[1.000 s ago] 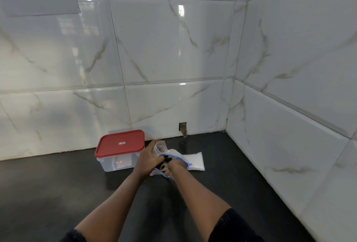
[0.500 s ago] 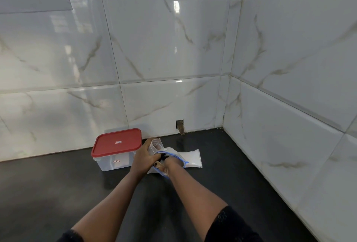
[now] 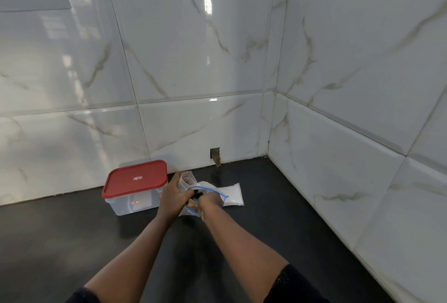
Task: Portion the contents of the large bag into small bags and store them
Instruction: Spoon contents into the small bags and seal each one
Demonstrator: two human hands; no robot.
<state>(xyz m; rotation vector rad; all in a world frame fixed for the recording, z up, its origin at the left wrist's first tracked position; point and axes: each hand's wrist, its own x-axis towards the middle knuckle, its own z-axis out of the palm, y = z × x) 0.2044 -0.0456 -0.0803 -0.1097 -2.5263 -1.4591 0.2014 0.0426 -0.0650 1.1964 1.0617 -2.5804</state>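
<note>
Hands have barely moved in the last second, so the portion is likely still mid-transfer.
A red-lidded clear plastic box [image 3: 135, 181] sits at 9 o'clock of the left hand [image 3: 173, 196], whose fingers curl round a small clear bag [image 3: 185, 178]. The right hand [image 3: 211, 202] stays inside the blue-rimmed large plastic bag [image 3: 231, 196] lying at 3 o'clock on the dark desk [image 3: 266, 218]; its fingers are hidden, so I cannot tell its grip.

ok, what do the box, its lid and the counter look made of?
Box: likely clear plastic, see-through walls. Lid: opaque red plastic, low sheen, moulded rim. Counter: dark, smooth, faintly reflective; stone or laminate, cannot tell which.
</note>
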